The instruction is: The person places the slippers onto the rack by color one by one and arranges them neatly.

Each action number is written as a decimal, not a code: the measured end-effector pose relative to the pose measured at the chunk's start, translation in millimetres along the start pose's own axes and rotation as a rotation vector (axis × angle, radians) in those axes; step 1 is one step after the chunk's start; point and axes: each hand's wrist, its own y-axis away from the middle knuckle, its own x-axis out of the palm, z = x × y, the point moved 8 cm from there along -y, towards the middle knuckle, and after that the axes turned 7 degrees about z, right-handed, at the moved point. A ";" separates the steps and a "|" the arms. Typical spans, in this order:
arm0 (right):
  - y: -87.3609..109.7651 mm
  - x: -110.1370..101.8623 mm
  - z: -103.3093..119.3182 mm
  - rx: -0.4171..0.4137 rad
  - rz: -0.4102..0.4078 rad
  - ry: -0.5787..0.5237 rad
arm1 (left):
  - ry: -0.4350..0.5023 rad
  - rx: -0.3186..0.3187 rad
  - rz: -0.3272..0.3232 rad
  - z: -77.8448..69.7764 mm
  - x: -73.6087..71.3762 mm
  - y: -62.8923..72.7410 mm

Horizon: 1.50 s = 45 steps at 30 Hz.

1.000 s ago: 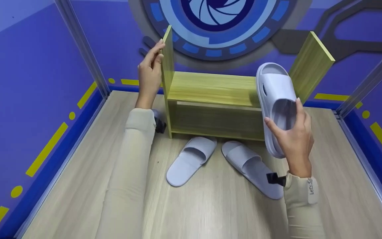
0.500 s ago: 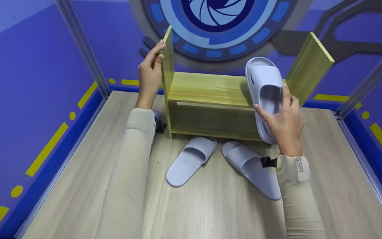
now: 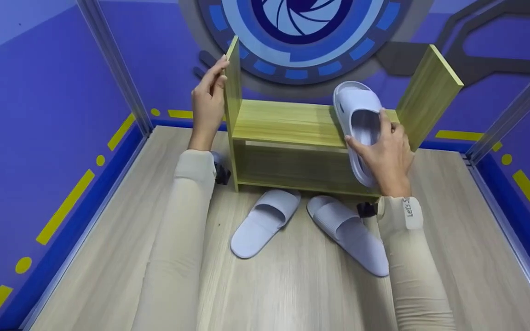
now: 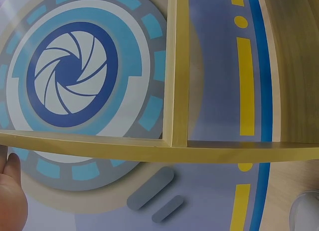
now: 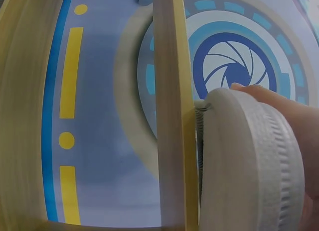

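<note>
Pale slipper (image 3: 362, 122), smooth-looking, rounded, ribbed along sole edge, tilted over right part of wood-grained shelf unit's (image 3: 288, 122) upper board (contact unclear). Right hand (image 3: 391, 156): thumb, fingers clamped on slipper's sides. Left hand (image 3: 209, 99): fingers extended, touching side panel (image 3: 233, 92). Since second ago: slipper, right hand shifted leftward, farther forward; left hand unmoved.
</note>
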 end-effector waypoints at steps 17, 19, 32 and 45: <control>-28.7 10.6 17.6 0.053 0.185 0.109 | 0.012 0.020 -0.017 0.9 -1.0 -0.8; -30.5 12.6 19.6 0.060 0.206 0.116 | 0.010 0.021 -0.019 0.5 -1.2 -0.4; -41.6 20.0 22.6 0.082 0.230 0.116 | 0.049 -0.026 -0.020 -23.5 -0.1 6.2; -46.5 20.8 20.8 0.093 0.216 0.102 | 0.041 -0.026 -0.018 -28.3 0.0 8.3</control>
